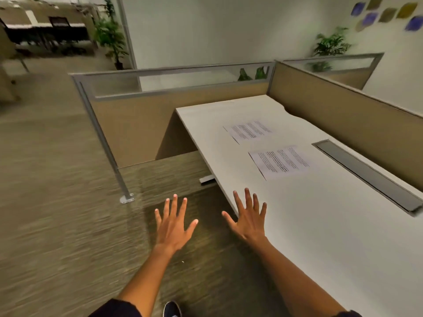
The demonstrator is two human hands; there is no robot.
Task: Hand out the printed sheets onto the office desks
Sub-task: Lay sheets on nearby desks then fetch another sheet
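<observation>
Two printed sheets lie flat on the white office desk (pixel 320 225): the nearer sheet (pixel 280 161) sits mid-desk and the farther sheet (pixel 249 131) lies beyond it toward the far end. My left hand (pixel 174 221) hovers over the carpet beside the desk, palm down, fingers spread, holding nothing. My right hand (pixel 248 217) is spread the same way over the desk's front edge, short of the nearer sheet, also empty.
Beige cubicle partitions (pixel 183 97) with glass tops wall the desk at the far end and along the right. A grey cable tray (pixel 366 175) is set into the desk by the right partition. A partition post foot (pixel 126 199) stands on the carpet. Potted plants (pixel 109 35) and more desks lie beyond.
</observation>
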